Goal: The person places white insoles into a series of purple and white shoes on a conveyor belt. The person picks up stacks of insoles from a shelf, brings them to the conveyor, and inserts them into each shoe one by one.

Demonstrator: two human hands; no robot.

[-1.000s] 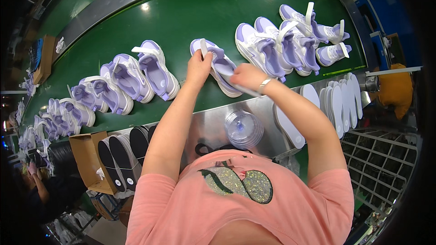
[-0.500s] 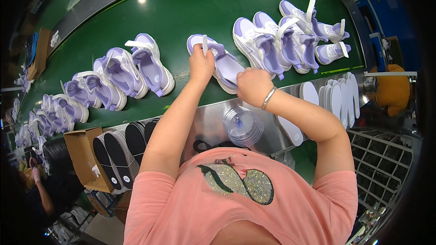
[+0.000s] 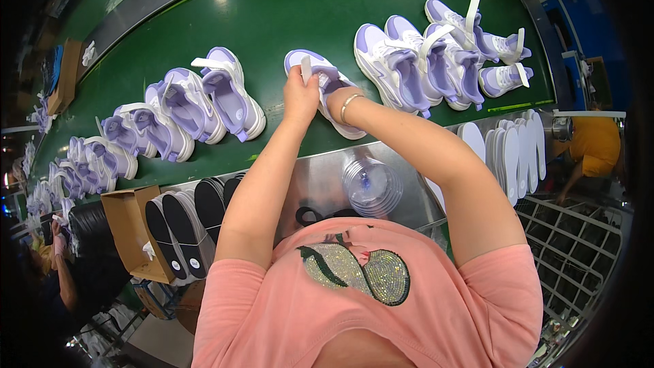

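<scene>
A lavender and white sneaker (image 3: 349,129) lies on the green surface in front of me, toe pointing away and a little left. My left hand (image 3: 300,97) is closed on its front part, with the white strap (image 3: 306,66) standing up beside the thumb. My right hand (image 3: 338,101) reaches into the sneaker's opening, so its fingers are hidden. Whether an insole is under those fingers cannot be seen. Right of this sneaker stands a group of matching sneakers (image 3: 392,68), several with raised straps. To the left runs a row of more sneakers (image 3: 231,95).
The green work surface (image 3: 272,20) has a metal ledge (image 3: 313,170) along its near side. On it are a stack of clear plastic cups or bowls (image 3: 371,187), white insoles (image 3: 507,157) at right and dark insoles (image 3: 178,232) beside a cardboard box (image 3: 129,232) at left. A wire rack (image 3: 569,252) stands at lower right.
My right hand has gone from the sneaker's heel edge down into its opening, and the pale insole seen there before is now covered. My left hand keeps its hold.
</scene>
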